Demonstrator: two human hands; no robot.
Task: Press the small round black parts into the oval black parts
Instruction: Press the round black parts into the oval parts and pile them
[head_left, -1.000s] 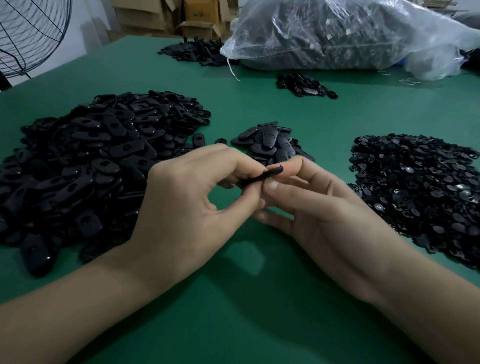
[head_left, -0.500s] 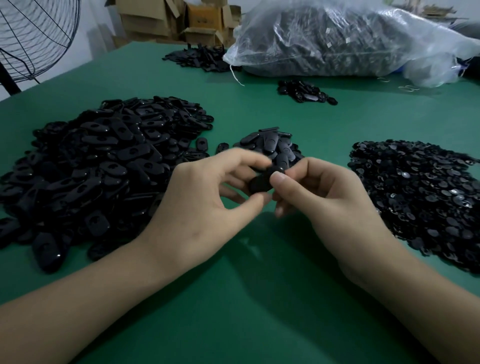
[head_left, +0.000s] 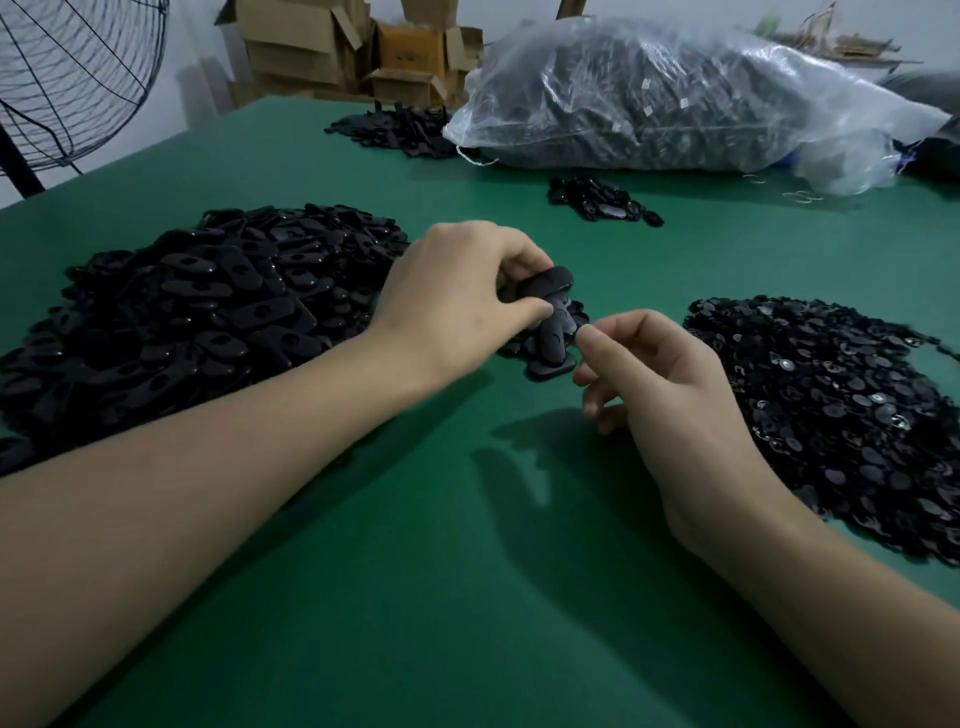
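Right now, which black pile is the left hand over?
The small centre pile, under the oval part the left hand grips. The big left pile and right pile lie off to the sides.

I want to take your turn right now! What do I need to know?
The left hand grips one oval part just above the middle pile, which probably holds the finished ones.
The right hand has its thumb against its forefinger. I cannot tell if it pinches anything.
Unfilled ovals lie in the big heap on the left, and the round parts are heaped on the right.
Still to do: set this one down if it is filled, then press rounds into ovals. Both heaps are large.
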